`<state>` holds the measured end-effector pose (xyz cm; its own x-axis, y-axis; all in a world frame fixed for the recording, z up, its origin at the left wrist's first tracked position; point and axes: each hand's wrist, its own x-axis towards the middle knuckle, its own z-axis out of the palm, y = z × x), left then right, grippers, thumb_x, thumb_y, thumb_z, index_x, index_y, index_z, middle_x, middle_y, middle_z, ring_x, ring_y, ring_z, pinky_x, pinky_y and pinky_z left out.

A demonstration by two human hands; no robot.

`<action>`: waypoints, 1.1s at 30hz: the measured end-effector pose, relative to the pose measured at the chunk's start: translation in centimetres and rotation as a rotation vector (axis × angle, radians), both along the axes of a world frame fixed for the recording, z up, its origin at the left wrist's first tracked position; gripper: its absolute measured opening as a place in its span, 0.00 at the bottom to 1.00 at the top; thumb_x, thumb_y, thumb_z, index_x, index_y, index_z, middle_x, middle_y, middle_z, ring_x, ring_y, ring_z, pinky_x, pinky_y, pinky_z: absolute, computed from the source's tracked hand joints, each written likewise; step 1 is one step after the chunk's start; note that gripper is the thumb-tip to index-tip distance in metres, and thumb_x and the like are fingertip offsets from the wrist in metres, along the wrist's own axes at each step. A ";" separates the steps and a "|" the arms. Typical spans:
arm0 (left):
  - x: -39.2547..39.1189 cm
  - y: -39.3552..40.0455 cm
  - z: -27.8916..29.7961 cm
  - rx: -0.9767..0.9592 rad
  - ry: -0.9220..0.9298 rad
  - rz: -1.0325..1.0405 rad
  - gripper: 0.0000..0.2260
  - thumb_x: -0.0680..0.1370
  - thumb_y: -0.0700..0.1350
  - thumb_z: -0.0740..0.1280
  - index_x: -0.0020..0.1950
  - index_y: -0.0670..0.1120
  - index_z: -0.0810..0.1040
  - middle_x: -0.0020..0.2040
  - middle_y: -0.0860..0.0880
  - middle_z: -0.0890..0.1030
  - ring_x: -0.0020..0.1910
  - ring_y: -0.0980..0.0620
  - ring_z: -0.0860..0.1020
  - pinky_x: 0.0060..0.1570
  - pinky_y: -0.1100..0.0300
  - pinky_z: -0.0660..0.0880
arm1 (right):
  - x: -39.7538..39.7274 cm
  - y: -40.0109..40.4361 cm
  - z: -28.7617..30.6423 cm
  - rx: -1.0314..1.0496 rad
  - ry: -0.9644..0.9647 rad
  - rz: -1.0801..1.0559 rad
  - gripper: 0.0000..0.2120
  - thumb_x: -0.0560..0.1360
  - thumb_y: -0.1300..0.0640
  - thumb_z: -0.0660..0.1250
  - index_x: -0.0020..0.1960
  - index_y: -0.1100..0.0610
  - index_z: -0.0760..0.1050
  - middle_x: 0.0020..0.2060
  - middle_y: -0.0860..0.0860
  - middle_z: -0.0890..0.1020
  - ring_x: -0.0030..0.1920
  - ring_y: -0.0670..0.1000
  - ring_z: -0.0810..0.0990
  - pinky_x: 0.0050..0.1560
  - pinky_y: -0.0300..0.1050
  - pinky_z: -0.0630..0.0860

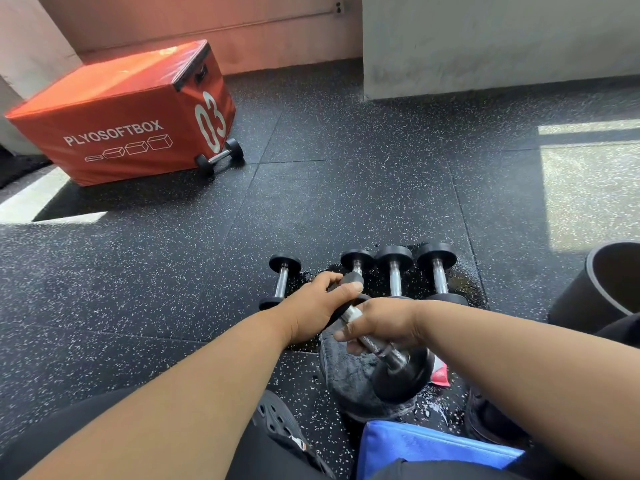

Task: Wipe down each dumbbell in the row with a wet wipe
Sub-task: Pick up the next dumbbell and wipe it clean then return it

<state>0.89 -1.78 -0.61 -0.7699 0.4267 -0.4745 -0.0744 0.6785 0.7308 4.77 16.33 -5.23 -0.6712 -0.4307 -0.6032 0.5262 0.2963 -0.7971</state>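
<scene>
**Head view: one dumbbell lifted for wiping**

Head view, nearest first: a blue pad (pixel 433 445) lies at the bottom edge of the floor (pixel 173 271), with a grey towel (pixel 349 375) just beyond it. Above the towel the held dumbbell (pixel 398 368) tilts, its near head low. The right hand (pixel 384 323) is closed around the bar with a white wet wipe (pixel 350 315) under the fingers; the left hand (pixel 318 306) grips the far head. The handle-wiping step seems under way. Next probably calls for rubbing both heads, then setting it back. Beyond, the row of dumbbells (pixel 394 271) rests mid-floor; an orange box (pixel 121 116) sits far left.
</scene>
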 end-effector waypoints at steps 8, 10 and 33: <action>-0.2 0.6 -0.5 -0.011 -0.027 0.119 0.37 0.65 0.82 0.62 0.63 0.58 0.77 0.54 0.50 0.85 0.53 0.49 0.82 0.66 0.46 0.76 | 0.4 -2.7 0.8 0.831 0.756 0.175 0.33 0.72 0.27 0.54 0.52 0.54 0.81 0.31 0.48 0.76 0.30 0.51 0.74 0.33 0.46 0.67; -0.3 0.8 -1.0 -0.003 -0.038 0.149 0.36 0.64 0.83 0.64 0.57 0.56 0.78 0.50 0.49 0.86 0.50 0.46 0.83 0.65 0.43 0.77 | 1.4 -3.5 1.0 0.853 0.867 0.125 0.24 0.76 0.33 0.57 0.56 0.50 0.78 0.35 0.46 0.73 0.34 0.51 0.74 0.32 0.45 0.63; -0.6 1.4 -2.1 -0.100 -0.045 0.277 0.67 0.53 0.91 0.57 0.64 0.34 0.76 0.58 0.33 0.84 0.59 0.32 0.83 0.66 0.40 0.75 | 1.8 -3.1 -0.1 0.946 0.937 -0.016 0.08 0.73 0.46 0.61 0.49 0.47 0.68 0.41 0.47 0.82 0.44 0.57 0.83 0.43 0.50 0.67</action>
<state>0.33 -0.40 -2.76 -0.8277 0.1530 -0.5399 -0.2972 0.6966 0.6530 6.61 13.28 -5.34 -0.9953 -0.0930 0.0261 -0.0962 0.9321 -0.3491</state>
